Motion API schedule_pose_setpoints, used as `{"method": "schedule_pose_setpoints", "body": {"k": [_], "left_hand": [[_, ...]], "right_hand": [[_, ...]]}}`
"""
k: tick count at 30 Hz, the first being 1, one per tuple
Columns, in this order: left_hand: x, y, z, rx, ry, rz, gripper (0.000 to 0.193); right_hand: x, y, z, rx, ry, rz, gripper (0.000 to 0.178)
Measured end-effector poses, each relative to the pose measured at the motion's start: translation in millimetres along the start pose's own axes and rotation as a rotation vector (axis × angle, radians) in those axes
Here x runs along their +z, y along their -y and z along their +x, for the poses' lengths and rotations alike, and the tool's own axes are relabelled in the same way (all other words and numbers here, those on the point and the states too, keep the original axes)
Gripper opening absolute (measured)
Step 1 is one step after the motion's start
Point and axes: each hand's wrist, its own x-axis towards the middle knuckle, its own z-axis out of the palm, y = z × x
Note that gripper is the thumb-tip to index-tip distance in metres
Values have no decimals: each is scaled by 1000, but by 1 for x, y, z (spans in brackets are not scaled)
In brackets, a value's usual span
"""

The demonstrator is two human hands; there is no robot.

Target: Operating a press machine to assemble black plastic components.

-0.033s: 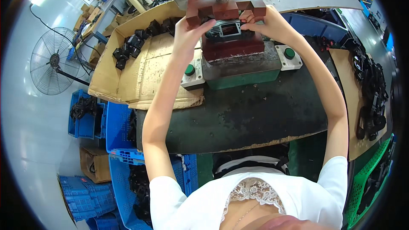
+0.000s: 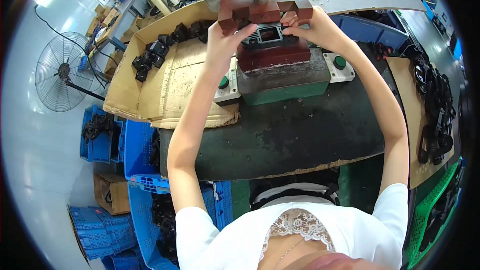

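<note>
Both hands (image 2: 227,37) on ribbed black frame (image 2: 270,36)

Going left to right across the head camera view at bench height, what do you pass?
Standing fan → cardboard tray of black parts → left green button → red-brown block under the press → right green button → cardboard with black parts.
</note>
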Motion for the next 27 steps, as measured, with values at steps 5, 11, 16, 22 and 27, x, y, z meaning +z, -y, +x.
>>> {"method": "schedule_pose_setpoints", "body": {"k": [5, 11, 16, 22, 27], "left_hand": [[-2, 18, 2, 51, 119, 373, 41], [9, 9, 6, 264, 202, 652, 28], [4, 11, -1, 323, 263, 728, 31], [-6, 2, -16, 439, 222, 820, 25], [-52, -23, -60, 309, 291, 939, 15]], "right_hand": [[1, 10, -2, -114, -19, -28, 13], [0, 5, -4, -190, -9, -195, 13], [2, 7, -7, -224, -31, -250, 16], [-9, 28, -19, -179, -65, -348, 17], [-45, 32, -50, -64, 112, -363, 10]]}}
